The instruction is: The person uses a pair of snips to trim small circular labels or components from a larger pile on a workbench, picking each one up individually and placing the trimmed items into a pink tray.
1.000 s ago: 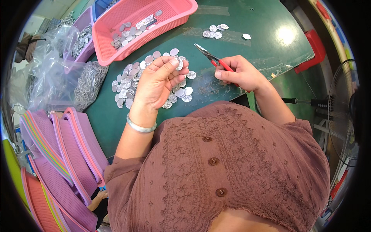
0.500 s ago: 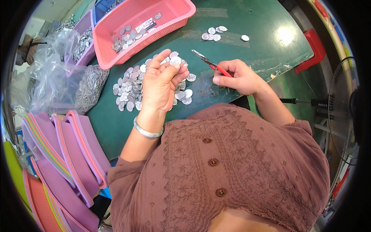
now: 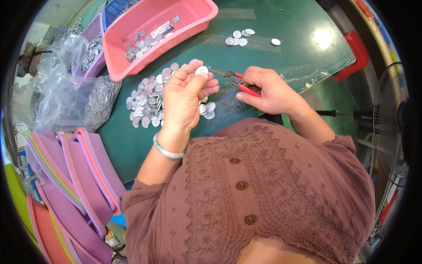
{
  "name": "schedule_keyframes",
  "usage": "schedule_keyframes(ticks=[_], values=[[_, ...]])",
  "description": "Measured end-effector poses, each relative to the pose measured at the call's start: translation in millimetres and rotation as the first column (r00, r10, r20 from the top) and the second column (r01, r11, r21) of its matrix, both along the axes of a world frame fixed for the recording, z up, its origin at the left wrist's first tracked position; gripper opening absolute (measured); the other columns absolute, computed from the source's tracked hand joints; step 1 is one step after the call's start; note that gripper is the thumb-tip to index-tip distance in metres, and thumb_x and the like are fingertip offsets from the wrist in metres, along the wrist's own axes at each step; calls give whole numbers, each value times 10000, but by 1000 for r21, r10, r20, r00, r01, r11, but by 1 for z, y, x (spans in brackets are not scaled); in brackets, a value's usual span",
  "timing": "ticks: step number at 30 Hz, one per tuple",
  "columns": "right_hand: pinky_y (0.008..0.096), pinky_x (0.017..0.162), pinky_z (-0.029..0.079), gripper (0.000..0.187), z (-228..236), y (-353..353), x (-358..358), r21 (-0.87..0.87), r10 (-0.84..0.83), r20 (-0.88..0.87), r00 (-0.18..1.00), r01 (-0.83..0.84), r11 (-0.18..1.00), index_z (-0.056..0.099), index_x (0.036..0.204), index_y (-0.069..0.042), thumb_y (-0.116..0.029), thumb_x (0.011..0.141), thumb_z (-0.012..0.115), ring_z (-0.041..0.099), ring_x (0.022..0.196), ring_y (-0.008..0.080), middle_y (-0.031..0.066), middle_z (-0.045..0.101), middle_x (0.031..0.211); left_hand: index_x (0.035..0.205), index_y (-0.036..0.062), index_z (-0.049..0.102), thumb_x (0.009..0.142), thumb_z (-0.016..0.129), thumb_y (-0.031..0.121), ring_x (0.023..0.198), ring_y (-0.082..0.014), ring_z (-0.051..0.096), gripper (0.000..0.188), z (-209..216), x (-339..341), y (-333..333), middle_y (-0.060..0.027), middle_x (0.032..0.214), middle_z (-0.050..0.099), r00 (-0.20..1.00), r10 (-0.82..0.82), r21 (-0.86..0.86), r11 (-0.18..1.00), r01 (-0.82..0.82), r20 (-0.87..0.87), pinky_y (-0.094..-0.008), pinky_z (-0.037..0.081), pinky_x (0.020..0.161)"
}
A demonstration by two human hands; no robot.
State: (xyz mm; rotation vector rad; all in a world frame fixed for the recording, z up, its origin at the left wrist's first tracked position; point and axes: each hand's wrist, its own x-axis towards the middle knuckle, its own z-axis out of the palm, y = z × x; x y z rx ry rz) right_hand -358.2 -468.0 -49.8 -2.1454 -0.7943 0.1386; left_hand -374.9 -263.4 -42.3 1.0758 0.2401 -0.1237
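My left hand pinches a round silver disc between thumb and forefinger, its other fingers loosely curled behind. In my right hand is a pair of pliers with red handles, spread apart. The tips of the pliers point left and come up to the disc's edge; whether they touch it I cannot tell. Under and beside my left hand lies a heap of similar silver discs on the green table. A pale bangle circles my left wrist.
A pink basket with some discs stands at the back left. Beside it are a purple basket of metal pieces and a clear plastic bag with chain-like links. Several discs lie farther back. Stacked purple baskets stand left; a fan is right.
The pliers have moved left toward my left hand, and their handles have spread. The disc in my left hand is now raised upright at the fingertips.
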Motion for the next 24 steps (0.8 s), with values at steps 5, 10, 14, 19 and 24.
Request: schedule_keyframes(ticks=[5, 10, 14, 19, 24], values=[[364, 570, 424, 243, 3, 0, -1, -56, -19, 58, 998, 22, 998, 551, 704, -27, -235, 727, 675, 531, 656, 285, 101, 531, 732, 951, -58, 543, 817, 567, -3, 681, -193, 641, 147, 1, -1, 0, -134, 827, 617, 1000, -13, 44, 999, 13, 1, -281, 556, 611], [371, 572, 429, 241, 3, 1, -1, -102, -42, 104, 994, 53, 993, 549, 693, -37, -241, 726, 674, 540, 666, 285, 96, 536, 730, 942, -61, 543, 814, 566, -3, 669, -183, 639, 142, 1, -2, 0, -126, 810, 620, 999, -37, 83, 996, 36, 11, -274, 550, 597], [371, 566, 433, 234, 3, 2, -2, -126, -33, 148, 988, 52, 991, 554, 688, -39, -238, 729, 669, 546, 661, 284, 91, 540, 726, 934, -59, 539, 810, 570, -3, 656, -174, 636, 139, 1, -2, 1, -120, 797, 620, 999, -36, 93, 995, 35, 12, -270, 547, 588], [363, 531, 422, 219, 3, 3, -2, -129, -29, 171, 985, 52, 990, 543, 686, -34, -209, 729, 667, 530, 617, 282, 95, 525, 711, 925, -54, 533, 808, 576, 3, 640, -166, 633, 137, 0, -1, 1, -116, 790, 619, 999, -43, 87, 995, 41, 15, -265, 544, 578], [372, 551, 444, 215, 5, 5, -3, -165, -36, 181, 983, 66, 984, 565, 689, -36, -224, 741, 654, 552, 649, 287, 96, 543, 714, 926, -46, 534, 806, 587, 21, 615, -156, 627, 147, -1, -1, 3, -106, 774, 619, 998, -56, 101, 993, 55, 6, -255, 535, 562]])
